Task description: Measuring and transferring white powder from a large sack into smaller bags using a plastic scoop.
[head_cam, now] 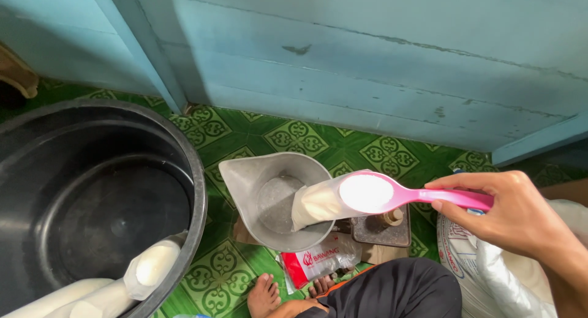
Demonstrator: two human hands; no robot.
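Observation:
My right hand (pixel 517 217) grips the handle of a pink scoop (pixel 392 194) heaped with white powder, held level over the floor. The scoop's tip sits at the mouth of a small clear plastic bag (pixel 315 203) partly filled with white powder. That bag leans inside a grey metal pan (pixel 245 174) that rests on what looks like a small scale. My left hand is out of sight.
A big black tub (pixel 92 189) on the left holds several filled bags (pixel 153 263) at its near rim. A white sack (pixel 484 263) stands at the right. A red-and-clear packet (pixel 315 260) lies by my bare foot (pixel 264 296). Blue plank wall behind, green patterned floor.

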